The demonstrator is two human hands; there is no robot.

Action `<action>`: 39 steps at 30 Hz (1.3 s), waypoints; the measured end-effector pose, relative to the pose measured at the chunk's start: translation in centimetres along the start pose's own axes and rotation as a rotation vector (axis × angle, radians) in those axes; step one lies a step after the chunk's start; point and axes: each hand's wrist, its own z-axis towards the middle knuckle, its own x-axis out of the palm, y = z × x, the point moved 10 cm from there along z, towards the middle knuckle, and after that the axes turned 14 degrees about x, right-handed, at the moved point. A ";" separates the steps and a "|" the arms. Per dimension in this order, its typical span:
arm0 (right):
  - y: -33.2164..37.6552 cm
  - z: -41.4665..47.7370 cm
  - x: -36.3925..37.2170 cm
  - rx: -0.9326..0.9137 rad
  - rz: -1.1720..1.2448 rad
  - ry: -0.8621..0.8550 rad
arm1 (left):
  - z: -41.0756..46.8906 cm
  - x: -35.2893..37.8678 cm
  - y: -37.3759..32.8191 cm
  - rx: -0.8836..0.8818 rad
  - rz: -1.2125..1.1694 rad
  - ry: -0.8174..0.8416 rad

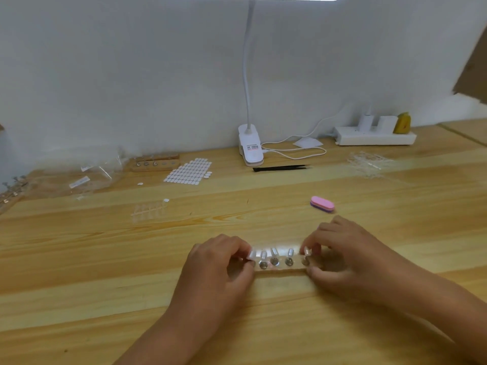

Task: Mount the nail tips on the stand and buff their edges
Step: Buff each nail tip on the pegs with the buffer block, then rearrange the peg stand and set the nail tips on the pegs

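Observation:
A wooden stand (280, 272) lies on the table near the front, with several metal pegs (274, 260) along it. Clear nail tips (274, 251) sit on the pegs. My left hand (218, 262) grips the stand's left end, its fingertips pinching the leftmost tip (252, 255). At the right end my right hand (340, 248) grips the stand, with fingers curled around the rightmost tip (307, 251). A pink buffer block (322, 204) lies on the table just beyond my right hand.
A strip of clear nail tips (149, 210) lies to the left. Farther back are a sheet of white adhesive dots (188, 172), a second wooden stand (155, 163), plastic bags (97, 171), black tweezers (280, 168), a clip lamp (250, 148), a power strip (374, 138) and a clear tray (369, 162).

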 end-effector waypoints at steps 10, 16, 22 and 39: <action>-1.9 0.4 -0.7 0.051 0.093 0.117 | 2.1 0.0 -0.8 0.021 -0.087 0.096; -11.0 -0.1 -6.4 0.349 0.130 -0.020 | 10.2 2.8 -6.7 0.213 -0.029 0.041; -27.6 -2.5 -15.0 0.777 0.337 -0.353 | 18.6 15.5 -14.5 0.397 -0.178 0.184; -48.3 4.6 -23.1 1.385 -0.186 -0.698 | 27.7 31.7 -20.2 0.514 0.175 0.596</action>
